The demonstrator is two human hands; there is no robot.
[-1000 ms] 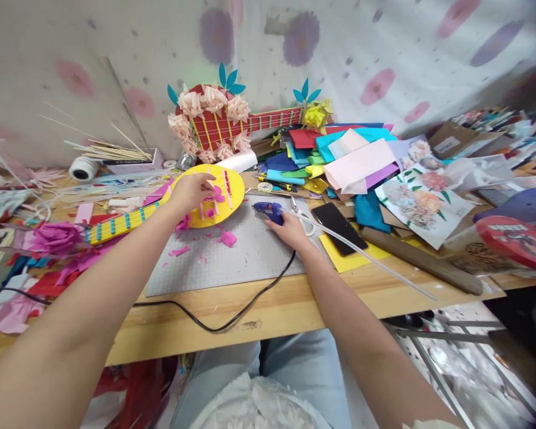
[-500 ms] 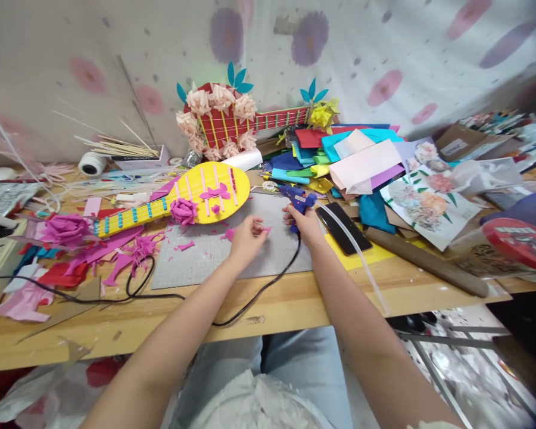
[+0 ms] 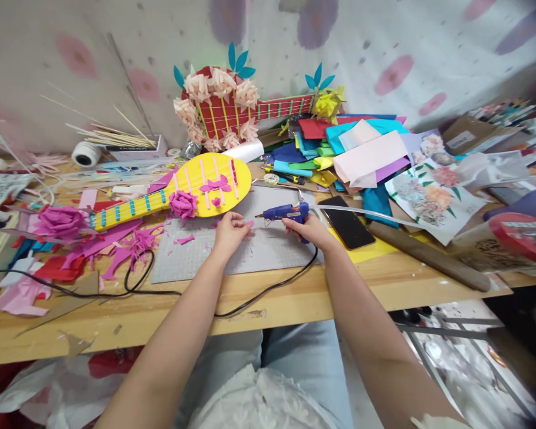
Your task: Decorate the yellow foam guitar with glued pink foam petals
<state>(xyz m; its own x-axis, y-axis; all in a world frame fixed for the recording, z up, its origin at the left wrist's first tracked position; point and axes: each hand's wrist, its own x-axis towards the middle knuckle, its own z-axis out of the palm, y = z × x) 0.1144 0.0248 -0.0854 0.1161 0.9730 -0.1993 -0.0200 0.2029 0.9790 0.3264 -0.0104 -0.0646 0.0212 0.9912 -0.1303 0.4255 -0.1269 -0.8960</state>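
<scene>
My right hand (image 3: 310,229) is wrapped round a blue glue gun (image 3: 288,211), its nozzle pointing left and a clear glue stick (image 3: 366,211) trailing out behind. Close to the nozzle, my left hand (image 3: 230,234) pinches a small pink paper petal (image 3: 250,224). Both hands are over the grey cutting mat (image 3: 259,256). Just behind my left hand lies a yellow paper lute (image 3: 230,173) with pink strips across its body. A magenta paper rose (image 3: 183,204) and smaller pink pieces sit on it.
A red paper guitar (image 3: 214,116) with peach flowers stands at the back. Coloured paper sheets (image 3: 370,155) pile up right of it. A phone (image 3: 346,223) and a brown tube (image 3: 429,256) lie to the right. The black cord (image 3: 268,292) loops across the table's front.
The glue gun has turned from pointing up-left to level, nozzle toward my left hand. My left hand has shifted slightly left with the pink petal. The view has moved a little.
</scene>
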